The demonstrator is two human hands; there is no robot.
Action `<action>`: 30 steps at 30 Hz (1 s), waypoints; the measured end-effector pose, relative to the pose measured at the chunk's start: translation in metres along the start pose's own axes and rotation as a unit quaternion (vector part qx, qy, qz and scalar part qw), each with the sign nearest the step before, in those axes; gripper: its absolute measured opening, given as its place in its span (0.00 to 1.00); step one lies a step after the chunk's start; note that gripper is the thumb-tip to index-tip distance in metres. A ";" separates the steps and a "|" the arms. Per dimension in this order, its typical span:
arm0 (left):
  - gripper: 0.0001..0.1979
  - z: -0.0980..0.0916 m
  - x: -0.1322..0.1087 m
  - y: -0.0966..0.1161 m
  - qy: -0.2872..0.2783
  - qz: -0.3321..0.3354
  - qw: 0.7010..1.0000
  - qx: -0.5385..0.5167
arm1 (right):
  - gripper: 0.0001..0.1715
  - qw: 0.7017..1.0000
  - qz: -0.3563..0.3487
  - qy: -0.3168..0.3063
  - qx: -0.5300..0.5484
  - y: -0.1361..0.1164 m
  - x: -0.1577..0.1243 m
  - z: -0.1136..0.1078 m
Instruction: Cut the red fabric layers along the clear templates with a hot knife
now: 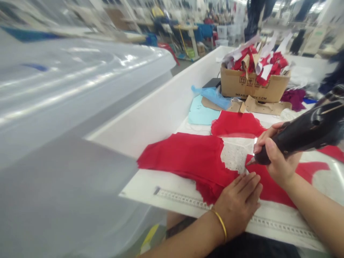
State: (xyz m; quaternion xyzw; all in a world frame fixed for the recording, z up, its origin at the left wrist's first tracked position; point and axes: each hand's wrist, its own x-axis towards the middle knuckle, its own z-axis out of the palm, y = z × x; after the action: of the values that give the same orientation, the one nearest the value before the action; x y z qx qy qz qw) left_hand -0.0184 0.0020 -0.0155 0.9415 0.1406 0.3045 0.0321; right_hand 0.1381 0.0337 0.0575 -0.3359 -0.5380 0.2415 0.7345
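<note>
White worktop (163,188) carries limp red fabric (185,157) under the flat, open left hand (236,204), while the right hand (276,157) clamps a black pointed tool (303,132).

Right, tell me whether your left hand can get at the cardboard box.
Probably yes: the left hand rests on red fabric, and only flat pieces lie between it and the cardboard box; the right hand, holding a dark tool, sits aside.

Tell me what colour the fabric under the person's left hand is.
The fabric is bright red, shown best in the head view.
</note>
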 end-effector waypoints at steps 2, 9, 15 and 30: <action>0.17 0.002 -0.001 -0.001 -0.012 -0.002 1.000 0.000 | 0.14 1.000 0.004 0.000 -0.007 0.000 0.000 0.001; 0.17 0.000 -0.002 0.002 -0.010 0.006 1.000 -0.009 | 0.07 1.000 0.007 -0.005 -0.019 -0.003 -0.001 0.000; 0.16 -0.009 -0.005 0.008 0.000 0.039 0.999 -0.038 | 0.14 1.000 0.022 -0.005 0.000 -0.016 -0.010 -0.007; 0.17 -0.010 -0.006 0.009 0.014 0.049 0.998 -0.034 | 0.11 0.998 0.030 -0.035 -0.033 -0.037 -0.017 -0.016</action>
State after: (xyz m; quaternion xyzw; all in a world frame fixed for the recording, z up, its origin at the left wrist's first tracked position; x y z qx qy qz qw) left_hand -0.0270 -0.0092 -0.0094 0.9413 0.0839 0.3235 0.0473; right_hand 0.1480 -0.0063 0.0716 -0.3677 -0.5606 0.2572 0.6960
